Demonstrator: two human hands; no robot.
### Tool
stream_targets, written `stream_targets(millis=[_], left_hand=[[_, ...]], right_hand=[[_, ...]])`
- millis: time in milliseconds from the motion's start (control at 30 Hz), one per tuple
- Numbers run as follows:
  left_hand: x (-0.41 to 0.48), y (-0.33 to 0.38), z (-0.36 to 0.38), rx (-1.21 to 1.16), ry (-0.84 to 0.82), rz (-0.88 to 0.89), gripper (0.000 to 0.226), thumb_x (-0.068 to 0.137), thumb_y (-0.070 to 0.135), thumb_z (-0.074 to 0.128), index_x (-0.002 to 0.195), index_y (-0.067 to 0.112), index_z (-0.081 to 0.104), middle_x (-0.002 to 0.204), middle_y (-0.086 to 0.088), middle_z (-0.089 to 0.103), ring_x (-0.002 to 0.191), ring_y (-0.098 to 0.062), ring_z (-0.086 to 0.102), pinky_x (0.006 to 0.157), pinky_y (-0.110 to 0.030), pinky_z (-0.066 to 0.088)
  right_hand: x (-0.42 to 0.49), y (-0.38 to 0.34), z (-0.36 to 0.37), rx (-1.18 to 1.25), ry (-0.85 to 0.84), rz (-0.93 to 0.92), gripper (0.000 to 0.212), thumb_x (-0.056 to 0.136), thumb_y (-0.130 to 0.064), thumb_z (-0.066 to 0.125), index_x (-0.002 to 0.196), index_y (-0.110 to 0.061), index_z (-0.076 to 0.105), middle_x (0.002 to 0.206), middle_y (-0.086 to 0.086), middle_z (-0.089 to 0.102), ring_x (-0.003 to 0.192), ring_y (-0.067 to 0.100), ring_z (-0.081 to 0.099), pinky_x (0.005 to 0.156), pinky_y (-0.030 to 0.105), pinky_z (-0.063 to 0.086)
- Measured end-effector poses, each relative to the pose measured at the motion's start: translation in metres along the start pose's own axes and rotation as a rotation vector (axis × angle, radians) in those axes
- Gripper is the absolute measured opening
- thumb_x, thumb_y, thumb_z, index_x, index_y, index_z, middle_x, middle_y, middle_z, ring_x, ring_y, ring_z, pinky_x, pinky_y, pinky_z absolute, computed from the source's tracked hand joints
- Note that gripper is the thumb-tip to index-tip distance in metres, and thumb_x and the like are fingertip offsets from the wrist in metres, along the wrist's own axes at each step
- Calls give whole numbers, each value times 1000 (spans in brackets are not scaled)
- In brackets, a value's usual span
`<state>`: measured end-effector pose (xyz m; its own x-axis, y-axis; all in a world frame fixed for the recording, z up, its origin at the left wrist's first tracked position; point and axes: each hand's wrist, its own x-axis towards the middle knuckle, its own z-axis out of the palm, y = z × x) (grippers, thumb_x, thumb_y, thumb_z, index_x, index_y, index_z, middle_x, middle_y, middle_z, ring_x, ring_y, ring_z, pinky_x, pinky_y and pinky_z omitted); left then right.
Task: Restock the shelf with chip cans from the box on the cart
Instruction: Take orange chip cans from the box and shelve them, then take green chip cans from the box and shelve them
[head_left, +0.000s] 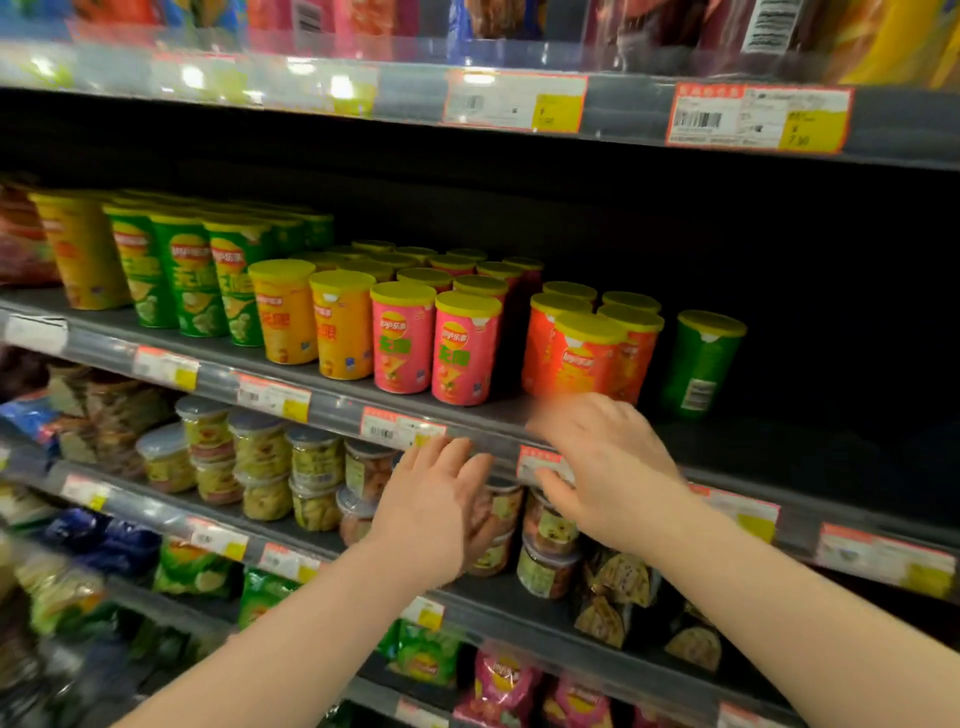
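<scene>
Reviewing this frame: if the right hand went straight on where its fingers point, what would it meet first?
Probably the red chip cans just beyond the right hand; motion blur leaves depth unclear.

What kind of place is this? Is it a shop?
Most likely a grocery shop's snack aisle. Rows of chip cans stand on a shelf, price tags line the shelf edges, and bags of snacks fill lower shelves.

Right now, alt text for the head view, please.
Two open hands holding nothing, the left hand and right hand, hover at the front rail of a store shelf lined with yellow-lidded chip cans in green, orange, pink and red rows. A lone green can stands apart at the right.
</scene>
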<state>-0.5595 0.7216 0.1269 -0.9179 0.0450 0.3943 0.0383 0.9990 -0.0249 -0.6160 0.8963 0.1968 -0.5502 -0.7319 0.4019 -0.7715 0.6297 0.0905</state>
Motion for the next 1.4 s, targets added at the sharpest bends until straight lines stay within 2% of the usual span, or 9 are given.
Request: stream_targets(millis=[100, 167, 233, 367, 667, 833, 1000, 1133, 1400], left_hand=[[-42, -16, -6, 26, -122, -44, 59, 79, 53, 44, 122, 16, 57, 120, -8, 59, 109, -31, 56, 89, -42, 49], [-73, -33, -8, 82, -283, -107, 62, 89, 52, 44, 141, 19, 35, 139, -6, 41, 128, -29, 39, 104, -41, 34], [-105, -49, -13, 65, -395, -171, 64, 91, 53, 44, 144, 21, 28, 140, -4, 38, 128, -28, 37, 104, -40, 35], [-172, -81, -21, 46, -482, -268, 65, 89, 54, 47, 142, 21, 30, 136, -3, 42, 124, -27, 42, 98, -40, 39], [-334, -145, -44, 58, -569, -564, 56, 88, 51, 47, 134, 22, 38, 126, -2, 48, 119, -27, 47, 94, -40, 40], [-400, -168, -47, 28, -585, -746, 57, 87, 53, 47, 134, 22, 37, 129, -3, 47, 122, -26, 45, 99, -38, 39], [-435, -181, -44, -4, -577, -905, 59, 87, 53, 47, 136, 22, 36, 134, -2, 44, 125, -26, 42, 100, -40, 37], [-458, -204, -46, -16, -571, -1036, 56, 87, 52, 47, 134, 22, 39, 133, -2, 46, 123, -26, 44, 99, -39, 39], [-465, -284, -47, 30, -616, -1208, 56, 88, 48, 46, 136, 21, 38, 133, -1, 46, 123, -24, 45, 100, -37, 40]], right_hand=[[-7, -40, 16, 26, -97, -15, 44, 68, -37, 57, 106, -18, 68, 106, 3, 68, 99, 30, 63, 81, 45, 50], [-8, -71, 24, 46, -156, -51, 44, 75, -39, 57, 115, -19, 64, 115, 2, 64, 107, 30, 60, 88, 43, 47], [-10, -103, 34, 47, -267, -91, 45, 89, -41, 50, 130, -23, 50, 133, -3, 50, 124, 24, 45, 101, 37, 35], [-13, -171, 54, 77, -397, -130, 50, 91, -44, 48, 136, -25, 40, 138, -2, 44, 128, 23, 39, 105, 38, 31], [-11, -321, 96, 147, -583, -340, 48, 89, -45, 51, 133, -25, 43, 130, 1, 52, 120, 27, 47, 97, 39, 38], [-9, -389, 111, 151, -635, -456, 49, 90, -43, 51, 134, -24, 44, 137, 4, 48, 130, 29, 41, 106, 44, 33], [0, -434, 127, 144, -683, -574, 40, 86, -41, 52, 123, -24, 48, 123, 3, 54, 120, 28, 48, 106, 46, 34], [23, -468, 144, 142, -698, -667, 48, 88, -43, 51, 132, -25, 42, 129, 2, 51, 122, 27, 47, 98, 41, 38], [99, -534, 193, 210, -731, -810, 49, 88, -44, 51, 133, -26, 42, 130, 2, 52, 119, 27, 49, 97, 40, 40]])
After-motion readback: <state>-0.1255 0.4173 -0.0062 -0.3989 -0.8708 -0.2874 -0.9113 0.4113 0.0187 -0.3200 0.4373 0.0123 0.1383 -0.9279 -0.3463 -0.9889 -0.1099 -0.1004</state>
